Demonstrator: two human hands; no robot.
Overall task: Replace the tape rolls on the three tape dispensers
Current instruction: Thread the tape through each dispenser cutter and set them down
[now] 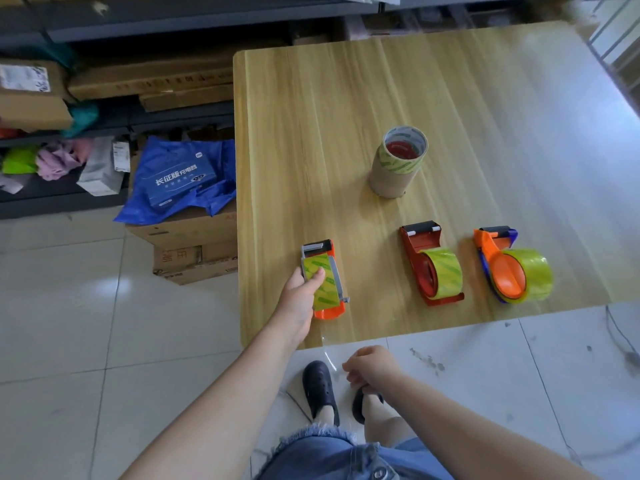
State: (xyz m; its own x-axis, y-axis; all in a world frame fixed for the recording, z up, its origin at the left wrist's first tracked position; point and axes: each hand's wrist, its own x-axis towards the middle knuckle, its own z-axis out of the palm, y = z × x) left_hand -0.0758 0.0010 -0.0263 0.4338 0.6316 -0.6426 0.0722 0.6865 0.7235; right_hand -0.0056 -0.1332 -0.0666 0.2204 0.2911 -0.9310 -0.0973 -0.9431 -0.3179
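Seemingly on the first dispenser, the left hand grips the orange dispenser at the table's near edge, while the right hand – below, off the table – pinches a clear tape strip – next, tearing it free

1. Three dispensers stand in a row near my edge of the table.
2. My left hand holds the leftmost dispenser; the middle dispenser and right dispenser lie rightward.
3. A stack of cores stands behind the middle one.
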